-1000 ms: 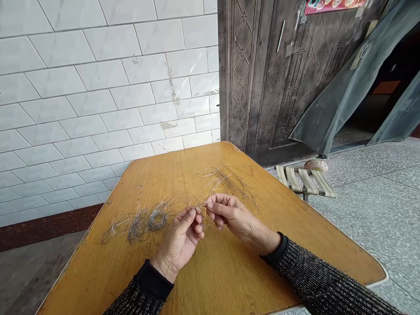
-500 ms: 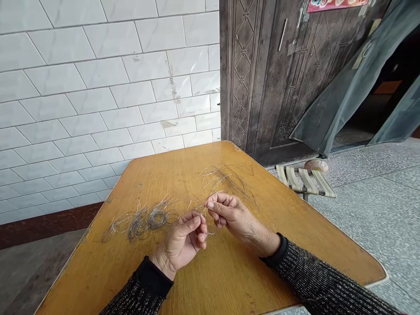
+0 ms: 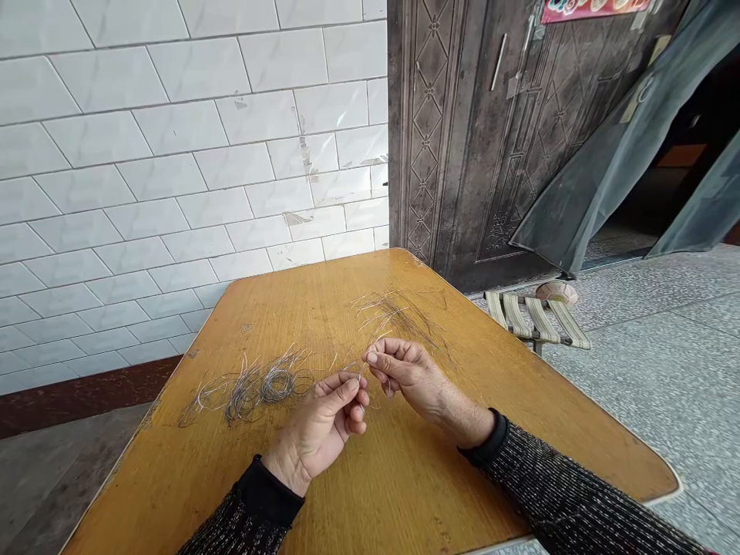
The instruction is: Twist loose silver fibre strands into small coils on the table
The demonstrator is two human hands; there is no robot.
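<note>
Silvery wire (image 3: pixel 362 371) pinched by L hand (image 3: pixel 324 420) & R hand (image 3: pixel 413 378) fingers, prob. for control. Coiled wires (image 3: pixel 241 395) sit aside, prob. vs tangling.

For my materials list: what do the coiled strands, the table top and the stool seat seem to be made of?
Coiled strands: probably thin metal wire, since they shine grey and form springy loops.
Table top: wood or wood-look laminate, with visible grain and a slightly glossy, varnish-like finish.
Stool seat: likely woven fabric straps, matte and striped.
</note>
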